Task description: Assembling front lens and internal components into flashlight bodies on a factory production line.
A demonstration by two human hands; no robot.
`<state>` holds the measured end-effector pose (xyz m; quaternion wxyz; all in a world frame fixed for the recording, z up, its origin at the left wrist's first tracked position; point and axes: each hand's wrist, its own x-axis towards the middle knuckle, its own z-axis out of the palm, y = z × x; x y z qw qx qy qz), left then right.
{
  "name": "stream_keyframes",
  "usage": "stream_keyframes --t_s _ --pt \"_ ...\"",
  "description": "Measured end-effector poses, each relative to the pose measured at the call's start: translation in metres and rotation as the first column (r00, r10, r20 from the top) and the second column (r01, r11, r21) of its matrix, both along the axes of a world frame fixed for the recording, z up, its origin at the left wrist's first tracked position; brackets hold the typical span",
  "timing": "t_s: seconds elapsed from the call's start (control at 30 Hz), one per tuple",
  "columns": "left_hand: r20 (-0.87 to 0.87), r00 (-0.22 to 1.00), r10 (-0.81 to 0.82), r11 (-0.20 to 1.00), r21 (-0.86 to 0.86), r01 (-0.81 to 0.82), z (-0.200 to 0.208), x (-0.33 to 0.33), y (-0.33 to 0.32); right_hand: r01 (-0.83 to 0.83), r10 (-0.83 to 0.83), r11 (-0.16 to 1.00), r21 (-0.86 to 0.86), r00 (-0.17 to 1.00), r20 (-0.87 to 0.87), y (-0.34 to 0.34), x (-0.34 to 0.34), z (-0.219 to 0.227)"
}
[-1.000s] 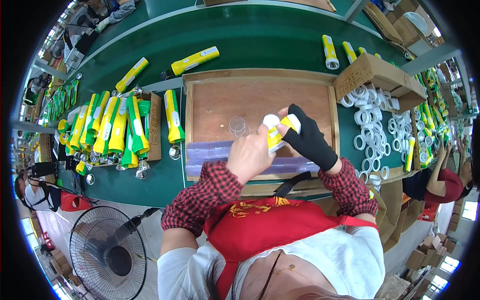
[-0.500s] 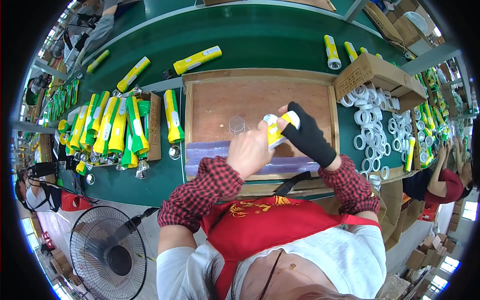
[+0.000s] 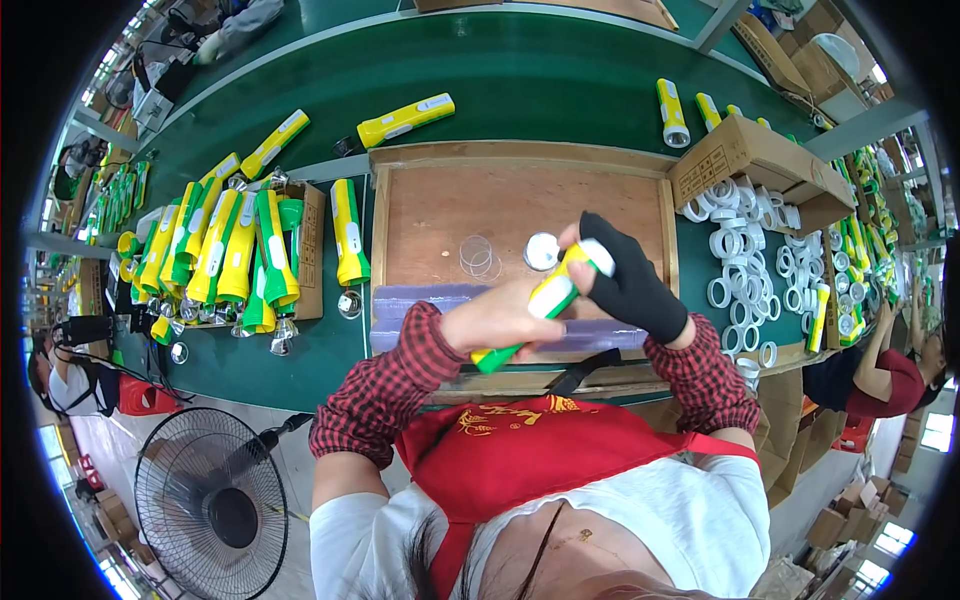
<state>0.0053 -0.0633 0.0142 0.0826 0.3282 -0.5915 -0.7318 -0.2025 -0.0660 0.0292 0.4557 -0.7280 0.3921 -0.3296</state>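
Observation:
A yellow-and-green flashlight point(image 3: 552, 297) slants across my two hands over the wooden tray. Around its body is my left hand point(image 3: 500, 318), closed, with the green tail end poking out below. My right hand point(image 3: 632, 283), in a black fingerless glove, grips the upper end, where a white part shows between thumb and fingers. Just beyond the flashlight, a round white-and-silver piece point(image 3: 541, 251) lies on the tray. Thin clear discs point(image 3: 478, 255) rest to its left. Rows of stacked purplish clear discs point(image 3: 425, 300) lie along the tray's near side, partly hidden by my hands.
The wooden tray point(image 3: 520, 152) has a raised rim. Several flashlights with reflectors crowd a carton point(image 3: 311, 250) on the left. White rings point(image 3: 735, 265) spill from a tilted cardboard box point(image 3: 735, 155) on the right. More flashlights point(image 3: 405, 120) lie beyond. A fan point(image 3: 212, 505) stands lower left.
My left hand has drawn down toward me, and the flashlight's green tail now shows. The round white-and-silver piece is now visible apart on the tray. My right hand has shifted slightly right and nearer.

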Motion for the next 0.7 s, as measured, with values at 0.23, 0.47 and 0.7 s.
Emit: stream_keyframes --t_s 0.23,0.47,0.7 --pt "0.26 0.89 0.374 0.704 -0.704 -0.091 -0.013 -0.011 0.018 0.139 -0.143 0.989 -0.045 0.984 -0.107 0.005 0.007 -0.011" --pt "-0.439 0.89 -0.123 0.797 0.491 0.352 0.016 0.015 0.016 -0.245 0.177 0.9 -0.36 0.961 -0.212 0.015 -0.003 0.029" --pt "0.397 0.801 0.448 0.569 -0.818 0.087 -0.011 -0.013 0.01 0.242 -0.218 0.945 0.221 0.967 -0.13 -0.001 0.005 -0.025"
